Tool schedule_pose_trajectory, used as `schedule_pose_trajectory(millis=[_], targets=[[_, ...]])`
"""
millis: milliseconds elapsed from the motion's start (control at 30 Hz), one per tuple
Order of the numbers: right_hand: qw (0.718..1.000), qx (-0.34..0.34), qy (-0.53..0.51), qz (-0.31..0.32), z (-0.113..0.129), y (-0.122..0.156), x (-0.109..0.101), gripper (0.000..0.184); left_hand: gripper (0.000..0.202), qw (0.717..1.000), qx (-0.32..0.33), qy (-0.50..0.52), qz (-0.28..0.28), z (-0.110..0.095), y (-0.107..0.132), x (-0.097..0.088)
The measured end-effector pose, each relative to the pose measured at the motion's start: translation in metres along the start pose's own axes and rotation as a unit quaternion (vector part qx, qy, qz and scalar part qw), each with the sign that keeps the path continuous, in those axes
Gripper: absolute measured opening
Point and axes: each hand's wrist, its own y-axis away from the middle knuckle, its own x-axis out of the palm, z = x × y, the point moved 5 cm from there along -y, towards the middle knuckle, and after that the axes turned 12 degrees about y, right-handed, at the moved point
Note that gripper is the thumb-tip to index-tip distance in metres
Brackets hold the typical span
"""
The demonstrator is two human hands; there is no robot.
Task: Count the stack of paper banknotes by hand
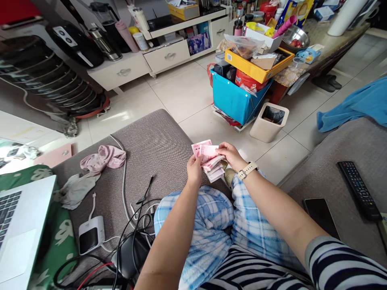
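Observation:
Both my hands are closed on a stack of pinkish-red banknotes held above my knees. My left hand pinches the left side of the stack, its thumb on top. At the upper right edge, my right hand grips some of the notes between thumb and fingers. The notes are fanned unevenly, and a paler one hangs out at the bottom. A watch with a light band circles my right wrist.
A laptop, a white device and tangled cables lie left on the couch. Right of me are a phone and a remote control. Ahead stand a waste bin and a blue storage box.

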Motion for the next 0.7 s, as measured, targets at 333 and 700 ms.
schedule_pose_trajectory(millis=[333, 700], targets=[[1.0, 0.004, -0.002, 0.022, -0.0029, -0.0012, 0.0016, 0.02, 0.019, 1.0, 0.006, -0.013, 0.007, -0.0024, 0.0007, 0.001], [1.0, 0.013, 0.0, 0.023, -0.0051, -0.0012, 0.0016, 0.02, 0.023, 1.0, 0.012, 0.015, -0.019, -0.0006, -0.0009, -0.0005]])
